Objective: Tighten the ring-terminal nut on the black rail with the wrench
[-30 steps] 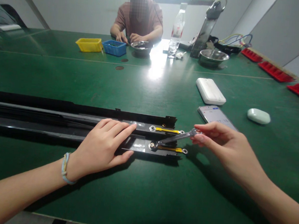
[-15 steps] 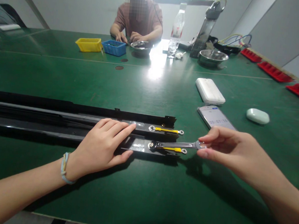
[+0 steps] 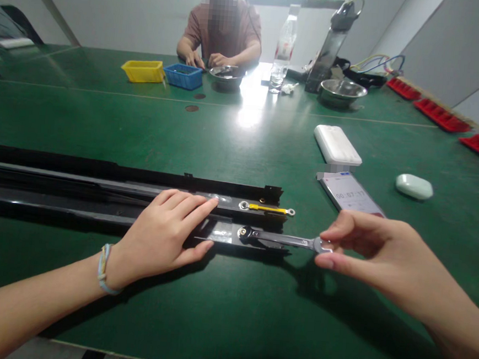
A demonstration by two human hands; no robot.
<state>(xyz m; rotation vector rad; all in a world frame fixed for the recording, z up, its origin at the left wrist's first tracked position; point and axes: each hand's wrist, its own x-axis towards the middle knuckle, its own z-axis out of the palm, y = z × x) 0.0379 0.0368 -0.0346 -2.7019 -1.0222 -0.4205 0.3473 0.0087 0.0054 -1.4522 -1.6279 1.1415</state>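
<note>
A long black rail assembly (image 3: 98, 188) lies across the green table (image 3: 229, 311) from the left edge to the middle. My left hand (image 3: 164, 234) rests flat on its right end, fingers stretched out. My right hand (image 3: 366, 250) pinches the handle end of a small silver wrench (image 3: 284, 239). The wrench head sits on a bolt (image 3: 243, 233) on the rail's near strip. A yellow-sleeved wire with ring terminals (image 3: 267, 208) lies on the far strip. The wrench covers a second such wire.
A phone (image 3: 352, 193) with a timer, a white power bank (image 3: 337, 145) and a white case (image 3: 413, 186) lie to the right. Yellow bin (image 3: 142, 70), blue bin (image 3: 183, 76), metal bowls (image 3: 341, 92), a water bottle (image 3: 284, 44) and red trays (image 3: 439, 115) stand farther back. Another person (image 3: 222, 31) sits opposite.
My right hand swung the wrench handle toward me, clockwise about the bolt, from angled up-right to nearly level. It now covers the near yellow wire. My left hand stayed still.
</note>
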